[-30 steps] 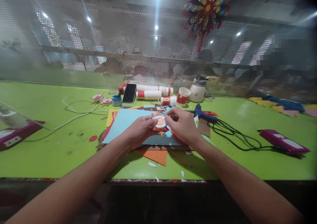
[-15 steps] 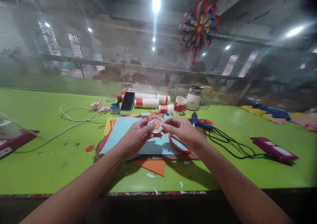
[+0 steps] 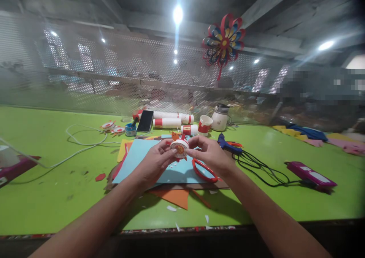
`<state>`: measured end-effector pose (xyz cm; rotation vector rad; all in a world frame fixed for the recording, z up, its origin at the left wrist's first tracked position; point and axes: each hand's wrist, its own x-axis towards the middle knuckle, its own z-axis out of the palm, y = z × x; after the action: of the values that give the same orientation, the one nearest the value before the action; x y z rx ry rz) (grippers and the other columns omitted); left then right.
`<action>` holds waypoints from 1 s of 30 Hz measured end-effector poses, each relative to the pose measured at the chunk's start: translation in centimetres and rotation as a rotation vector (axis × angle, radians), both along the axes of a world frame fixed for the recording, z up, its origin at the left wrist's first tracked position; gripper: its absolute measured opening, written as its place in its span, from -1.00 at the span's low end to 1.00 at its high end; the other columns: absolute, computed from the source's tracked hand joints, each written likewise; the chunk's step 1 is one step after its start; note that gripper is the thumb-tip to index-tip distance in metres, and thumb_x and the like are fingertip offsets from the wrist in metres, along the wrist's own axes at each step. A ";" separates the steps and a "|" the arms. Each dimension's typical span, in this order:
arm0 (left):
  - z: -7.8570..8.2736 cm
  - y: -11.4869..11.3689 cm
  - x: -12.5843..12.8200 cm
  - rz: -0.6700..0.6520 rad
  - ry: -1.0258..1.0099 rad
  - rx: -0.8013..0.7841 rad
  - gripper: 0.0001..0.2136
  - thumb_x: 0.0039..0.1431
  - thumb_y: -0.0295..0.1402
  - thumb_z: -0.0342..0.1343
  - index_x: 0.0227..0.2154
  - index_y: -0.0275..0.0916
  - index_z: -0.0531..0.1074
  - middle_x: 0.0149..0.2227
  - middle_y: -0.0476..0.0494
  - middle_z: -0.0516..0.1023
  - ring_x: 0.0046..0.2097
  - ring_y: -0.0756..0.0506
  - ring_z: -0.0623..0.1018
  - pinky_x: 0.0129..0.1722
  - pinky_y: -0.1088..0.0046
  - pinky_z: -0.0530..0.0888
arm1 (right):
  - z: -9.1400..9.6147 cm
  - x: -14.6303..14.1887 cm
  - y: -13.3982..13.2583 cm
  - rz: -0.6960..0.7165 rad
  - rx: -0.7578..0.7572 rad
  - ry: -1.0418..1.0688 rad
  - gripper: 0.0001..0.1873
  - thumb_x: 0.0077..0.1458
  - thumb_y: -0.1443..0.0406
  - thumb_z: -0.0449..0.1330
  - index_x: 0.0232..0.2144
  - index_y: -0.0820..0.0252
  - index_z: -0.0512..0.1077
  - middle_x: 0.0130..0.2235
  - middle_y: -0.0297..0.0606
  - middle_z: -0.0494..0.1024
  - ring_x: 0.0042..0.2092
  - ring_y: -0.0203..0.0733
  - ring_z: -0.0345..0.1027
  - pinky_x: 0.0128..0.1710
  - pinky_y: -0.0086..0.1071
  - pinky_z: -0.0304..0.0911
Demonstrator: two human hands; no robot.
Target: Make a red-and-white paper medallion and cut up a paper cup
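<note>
A small round paper ornament (image 3: 179, 147), white with an orange centre and red points around it, is pinched between both my hands above a light blue sheet (image 3: 159, 163). My left hand (image 3: 155, 163) grips its left edge with thumb and fingers closed. My right hand (image 3: 209, 153) grips its right edge the same way. Red-handled scissors (image 3: 203, 170) lie on the blue sheet under my right wrist. Orange paper (image 3: 173, 197) sticks out beneath the sheet toward me.
On the green table (image 3: 57, 182): a phone (image 3: 145, 121), glue tubes (image 3: 168, 121), a red-white cup (image 3: 204, 124), a white jug (image 3: 220, 118), a blue glue gun (image 3: 226, 144) with black cord, white cable (image 3: 85, 136), pink cases (image 3: 310, 173) on both sides. A mesh screen stands behind.
Both hands have lifted the ornament slightly off the blue sheet and away from me. The view has tilted upward, uncovering the scissors.
</note>
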<state>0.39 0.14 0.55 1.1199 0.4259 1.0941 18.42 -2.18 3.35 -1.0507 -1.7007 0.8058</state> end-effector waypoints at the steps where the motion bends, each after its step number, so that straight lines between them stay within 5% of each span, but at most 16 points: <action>1: 0.0 0.0 0.0 -0.004 -0.002 -0.006 -0.79 0.02 -0.42 0.23 -0.26 -0.30 0.41 -0.23 -0.15 0.51 -0.23 -0.03 0.50 -0.22 0.45 0.39 | 0.0 0.0 0.0 -0.002 -0.004 -0.004 -0.75 -0.06 0.22 0.30 -0.35 0.25 0.40 -0.32 -0.27 0.47 -0.29 -0.27 0.35 -0.25 -0.34 0.27; 12: -0.3 0.2 -0.2 -0.067 -0.050 0.008 -0.82 0.04 -0.42 0.21 -0.28 -0.30 0.40 -0.22 -0.16 0.54 -0.22 -0.05 0.52 -0.15 0.40 0.39 | -0.6 -0.4 0.1 0.001 0.095 -0.059 -0.80 -0.01 0.25 0.26 -0.33 0.21 0.38 -0.31 -0.28 0.46 -0.30 -0.26 0.36 -0.27 -0.35 0.32; 30: -0.1 0.1 0.1 -0.006 0.203 0.007 -0.73 0.11 -0.23 0.15 -0.22 -0.31 0.45 -0.18 -0.21 0.54 -0.23 -0.07 0.51 -0.23 0.42 0.41 | -0.9 -0.1 1.3 0.053 -0.134 0.184 -0.67 -0.09 0.11 0.32 -0.41 0.27 0.43 -0.44 -0.33 0.45 -0.43 -0.32 0.32 -0.38 -0.39 0.24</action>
<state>0.46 0.27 0.43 1.2425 0.5777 0.9803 18.27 -0.92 2.43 -0.9918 -1.5403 1.0304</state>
